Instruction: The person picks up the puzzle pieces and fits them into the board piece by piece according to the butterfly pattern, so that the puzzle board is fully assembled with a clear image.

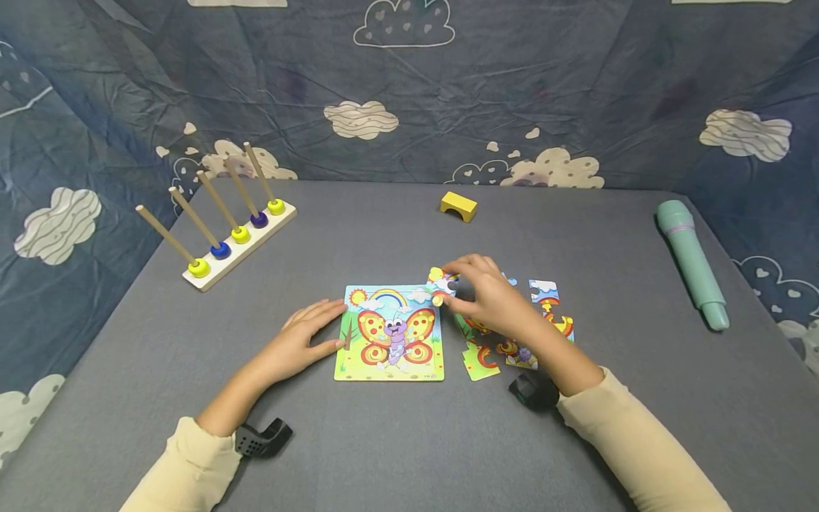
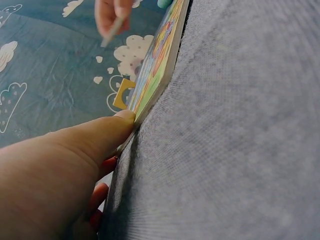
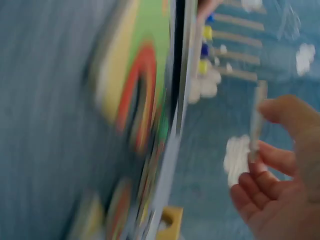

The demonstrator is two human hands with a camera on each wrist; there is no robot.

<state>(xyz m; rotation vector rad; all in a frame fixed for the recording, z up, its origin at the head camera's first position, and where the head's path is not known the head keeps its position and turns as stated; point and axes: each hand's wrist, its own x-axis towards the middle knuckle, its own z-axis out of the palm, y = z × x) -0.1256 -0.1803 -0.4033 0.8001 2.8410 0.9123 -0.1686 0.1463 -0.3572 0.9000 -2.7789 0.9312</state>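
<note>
My right hand pinches a jigsaw puzzle piece between thumb and fingers, raised near the top right corner of the butterfly puzzle board. In the right wrist view the piece appears edge-on, clear of the table. The board lies flat, showing a purple butterfly, a sun and a rainbow. At its left edge rests my left hand, thumb and fingertips touching the side. The left wrist view shows that thumb against the board's edge. Loose puzzle pieces lie right of the board, partly hidden under my right forearm.
A pegged bead stand with yellow and blue rings stands at the back left. A yellow arch block lies at the back middle. Toward the right edge lies a green microphone-shaped toy. Cloud-patterned cloth hangs behind the grey table.
</note>
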